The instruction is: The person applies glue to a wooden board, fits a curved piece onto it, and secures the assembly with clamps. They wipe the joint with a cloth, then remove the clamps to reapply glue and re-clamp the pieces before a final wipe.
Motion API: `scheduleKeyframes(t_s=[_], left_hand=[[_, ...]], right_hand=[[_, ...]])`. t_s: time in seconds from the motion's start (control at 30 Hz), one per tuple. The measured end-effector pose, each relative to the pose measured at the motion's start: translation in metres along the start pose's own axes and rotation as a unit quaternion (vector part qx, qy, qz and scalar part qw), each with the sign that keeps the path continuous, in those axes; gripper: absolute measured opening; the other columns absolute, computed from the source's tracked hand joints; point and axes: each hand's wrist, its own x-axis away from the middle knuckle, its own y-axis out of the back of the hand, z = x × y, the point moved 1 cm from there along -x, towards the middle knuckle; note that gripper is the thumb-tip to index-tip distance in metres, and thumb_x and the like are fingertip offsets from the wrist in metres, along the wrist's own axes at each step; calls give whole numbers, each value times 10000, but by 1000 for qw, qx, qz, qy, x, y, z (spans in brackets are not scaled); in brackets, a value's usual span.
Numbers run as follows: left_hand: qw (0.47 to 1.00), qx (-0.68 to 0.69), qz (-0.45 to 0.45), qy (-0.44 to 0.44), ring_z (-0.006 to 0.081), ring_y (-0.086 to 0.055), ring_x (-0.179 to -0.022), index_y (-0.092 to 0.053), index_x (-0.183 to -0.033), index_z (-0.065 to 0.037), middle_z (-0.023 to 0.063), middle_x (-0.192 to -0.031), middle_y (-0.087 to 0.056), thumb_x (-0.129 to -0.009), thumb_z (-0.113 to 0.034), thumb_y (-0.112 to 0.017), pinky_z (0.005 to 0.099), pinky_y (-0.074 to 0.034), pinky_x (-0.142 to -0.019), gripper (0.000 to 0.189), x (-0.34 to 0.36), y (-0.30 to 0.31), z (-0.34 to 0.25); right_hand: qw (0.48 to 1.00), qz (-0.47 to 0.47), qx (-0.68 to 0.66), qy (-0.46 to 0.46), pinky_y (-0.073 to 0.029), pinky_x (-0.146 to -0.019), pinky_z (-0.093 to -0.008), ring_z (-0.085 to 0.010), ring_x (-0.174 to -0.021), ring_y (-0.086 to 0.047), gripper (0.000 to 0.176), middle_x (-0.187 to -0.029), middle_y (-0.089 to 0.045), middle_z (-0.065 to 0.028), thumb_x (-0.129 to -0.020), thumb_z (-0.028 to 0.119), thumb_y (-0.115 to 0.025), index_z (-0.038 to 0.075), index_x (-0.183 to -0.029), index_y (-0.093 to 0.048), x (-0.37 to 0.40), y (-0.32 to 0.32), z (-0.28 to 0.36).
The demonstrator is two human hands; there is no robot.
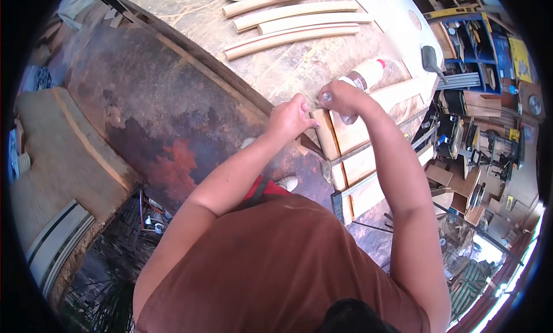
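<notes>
My left hand (291, 120) is closed, its fingers curled, with the thumb right at the near end of a narrow wooden strip (328, 138). Close beside it, my right hand (341, 98) is closed in a pinch over the end of a light wooden board (349, 136). I cannot tell what, if anything, is between the fingers of either hand. Just beyond the right hand lies a white bottle (373, 71) with a brown label and a red cap, partly hidden by that hand. A dark gap runs between the strip and the board, and metal bars (360, 150) cross them.
Several curved wooden pieces (299, 15) lie at the far side of the worktable (276, 68). A dark-headed mallet (430, 59) rests at its right edge. To the left stand a long metal beam (199, 59) and a thick wood slab (69, 137). Shelves (469, 45) with tools fill the right.
</notes>
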Motion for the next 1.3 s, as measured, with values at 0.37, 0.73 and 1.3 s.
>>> scheduleKeyframes(t_s=[0.37, 0.73, 1.3], left_hand=[[1000, 13, 1, 6, 294, -641, -706, -511, -866, -91, 100, -723, -625, -616, -340, -871, 400, -506, -617, 504, -6, -7, 10], [1000, -13, -1, -13, 280, -600, -651, -498, -843, -94, 107, -704, -599, -641, -438, -850, 389, -491, -626, 532, -1, -12, 14], [999, 12, 28, 31, 162, -614, -604, -522, -777, -96, 54, -670, -626, -660, -353, -828, 323, -496, -571, 416, 5, -6, -5]], right_hand=[[986, 113, 27, -116, -541, -725, -405, -349, -800, -684, 334, -855, -678, -250, -692, 252, -691, -26, -878, -700, -12, 29, 23], [982, 67, 116, -133, -535, -817, -398, -320, -922, -682, 338, -1002, -686, -202, -706, 257, -690, 11, -935, -726, 0, 25, 36], [825, -305, -475, -38, -529, -710, -338, -172, -773, -649, 269, -875, -690, -80, -876, 280, -641, 22, -935, -691, 82, -37, -26]])
